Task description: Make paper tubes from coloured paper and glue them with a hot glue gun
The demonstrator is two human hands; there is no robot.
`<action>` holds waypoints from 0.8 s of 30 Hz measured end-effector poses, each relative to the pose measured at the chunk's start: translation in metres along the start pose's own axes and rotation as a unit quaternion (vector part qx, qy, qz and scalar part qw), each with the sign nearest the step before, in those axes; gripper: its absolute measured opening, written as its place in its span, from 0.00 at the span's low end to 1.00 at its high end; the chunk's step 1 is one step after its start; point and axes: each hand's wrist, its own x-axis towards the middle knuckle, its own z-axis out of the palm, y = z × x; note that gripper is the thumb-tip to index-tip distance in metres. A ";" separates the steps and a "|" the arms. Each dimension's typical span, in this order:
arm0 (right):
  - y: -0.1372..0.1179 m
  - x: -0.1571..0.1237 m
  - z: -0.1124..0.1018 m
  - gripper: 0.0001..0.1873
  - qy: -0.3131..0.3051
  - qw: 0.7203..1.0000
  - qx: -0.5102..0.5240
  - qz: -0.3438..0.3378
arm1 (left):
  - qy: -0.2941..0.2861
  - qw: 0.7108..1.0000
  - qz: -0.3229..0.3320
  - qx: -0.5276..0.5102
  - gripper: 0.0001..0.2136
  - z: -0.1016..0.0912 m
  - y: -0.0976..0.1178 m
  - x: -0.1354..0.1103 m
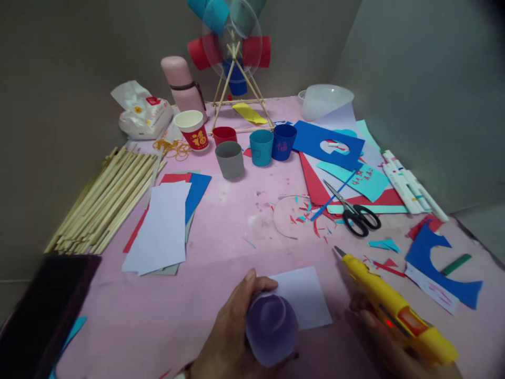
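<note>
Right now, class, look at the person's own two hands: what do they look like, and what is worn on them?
Both hands are bare, with no glove showing on the left hand or the right hand. At the left wrist, a pale and dark band just shows, perhaps a watch or bracelet. No sleeves are in view.

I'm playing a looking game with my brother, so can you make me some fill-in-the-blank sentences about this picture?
1. The left hand holds a purple cup, and the right hand holds a glue gun coloured ____.
2. The handles of the scissors are coloured ____.
3. The flask behind the red-and-white cup is coloured ____.

Missing words: yellow; black; pink.
</note>
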 end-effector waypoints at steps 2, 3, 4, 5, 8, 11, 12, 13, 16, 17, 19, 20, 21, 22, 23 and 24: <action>0.003 -0.001 0.000 0.11 -0.002 1.000 -0.009 -0.004 | -0.004 1.000 -0.006 0.006 0.41 -0.001 0.000 -0.001; 0.004 -0.002 0.000 0.11 0.001 1.000 -0.023 -0.006 | -0.005 1.000 -0.004 0.010 0.41 -0.001 0.001 -0.001; 0.005 -0.003 0.000 0.11 0.002 0.999 -0.034 -0.007 | -0.004 1.000 -0.001 0.014 0.41 -0.001 0.001 -0.001; 0.006 -0.004 0.000 0.11 0.000 0.999 -0.040 -0.005 | -0.004 1.000 0.000 0.017 0.41 -0.001 0.000 -0.001; 0.005 -0.004 0.000 0.10 -0.013 0.999 -0.036 0.004 | -0.005 1.000 0.000 0.029 0.40 -0.002 0.000 0.000; 0.003 -0.003 0.000 0.10 -0.015 0.999 -0.042 0.003 | -0.004 0.999 0.006 0.036 0.40 -0.001 0.000 0.000; 0.002 -0.002 0.000 0.09 -0.013 0.999 -0.043 0.002 | -0.006 0.999 0.005 0.034 0.40 -0.001 0.000 0.000; 0.001 -0.001 -0.001 0.10 -0.012 0.999 -0.043 0.000 | -0.006 1.000 0.003 0.030 0.40 0.000 -0.001 0.000; -0.002 0.000 -0.001 0.10 0.003 0.999 -0.044 -0.008 | -0.013 1.000 0.002 0.021 0.41 0.001 -0.001 0.000; -0.002 0.001 -0.001 0.10 0.005 0.999 -0.044 -0.013 | -0.017 1.000 0.000 0.020 0.41 0.001 -0.001 -0.001; -0.003 0.001 -0.001 0.10 0.007 0.999 -0.046 -0.020 | -0.017 1.000 0.003 0.019 0.41 0.001 -0.001 -0.001; -0.003 0.001 -0.001 0.11 0.008 0.999 -0.049 -0.020 | -0.018 1.000 0.002 0.018 0.41 0.001 -0.001 -0.001; -0.003 0.000 -0.001 0.11 0.008 0.998 -0.053 -0.021 | -0.018 1.000 0.003 0.019 0.41 0.000 -0.001 -0.001; -0.003 0.000 -0.001 0.11 0.008 0.998 -0.057 -0.020 | -0.016 1.000 0.004 0.022 0.41 0.000 -0.001 -0.001; -0.003 0.000 -0.001 0.11 0.007 0.998 -0.058 -0.020 | -0.018 1.000 0.004 0.024 0.41 -0.001 -0.001 -0.001; -0.003 -0.001 -0.001 0.11 0.004 0.998 -0.059 -0.018 | -0.017 1.000 0.003 0.025 0.41 -0.001 -0.001 -0.001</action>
